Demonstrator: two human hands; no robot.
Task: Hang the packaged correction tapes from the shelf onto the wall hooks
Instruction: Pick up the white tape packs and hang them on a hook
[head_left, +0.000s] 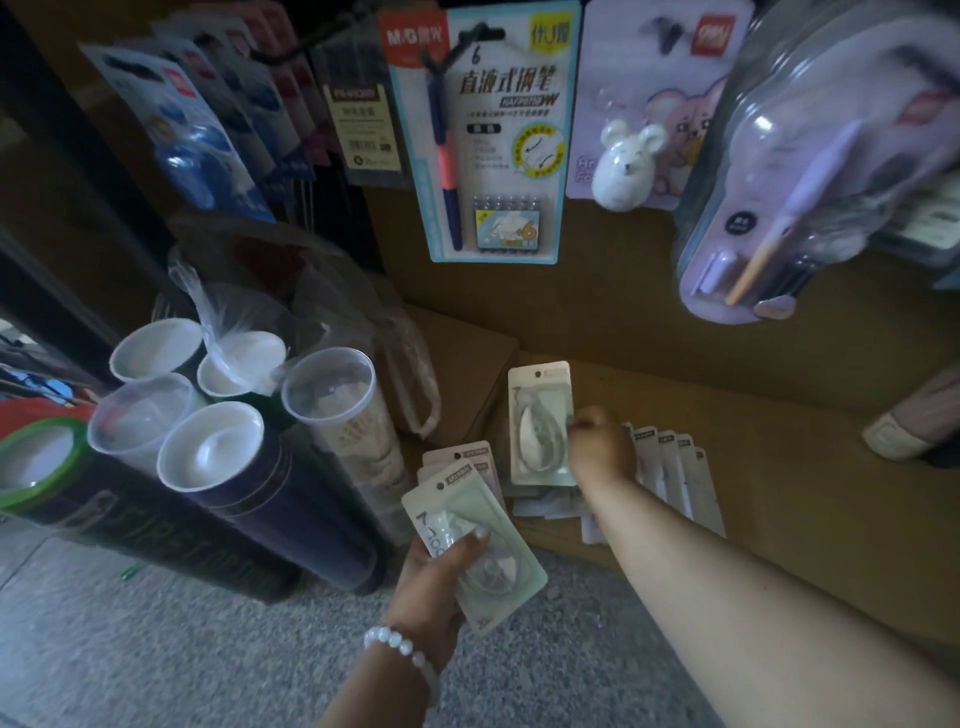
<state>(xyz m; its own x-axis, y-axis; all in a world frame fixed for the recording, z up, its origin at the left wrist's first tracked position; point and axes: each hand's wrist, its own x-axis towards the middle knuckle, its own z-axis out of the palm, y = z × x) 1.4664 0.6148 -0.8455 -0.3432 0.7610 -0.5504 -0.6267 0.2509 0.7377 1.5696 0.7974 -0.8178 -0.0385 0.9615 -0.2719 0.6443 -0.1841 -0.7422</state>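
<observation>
Both forearms are reaching forward and down from the bottom edge of the view. Left hand (441, 582), wearing a white bead bracelet (400, 649) at the wrist, is grasping a small stack of packaged correction tapes (472, 540); the thumb is pressing on the top green pack, and pink packs are fanning out behind it. Right hand (602, 447) is pinching the right edge of a single correction tape pack (540, 426), holding it upright with its hang hole at the top, just beside and above the left-hand stack but not touching it. More packs (670, 467) are lying in an overlapping row on the brown cardboard shelf (779, 493), directly behind and to the right of the right hand. On the wall above, a fountain pen card (483, 130) and a mouse-shaped item card (639, 104) are hanging from hooks. Tall lidded tubes (218, 441) are standing to the left on the grey floor (156, 649).
</observation>
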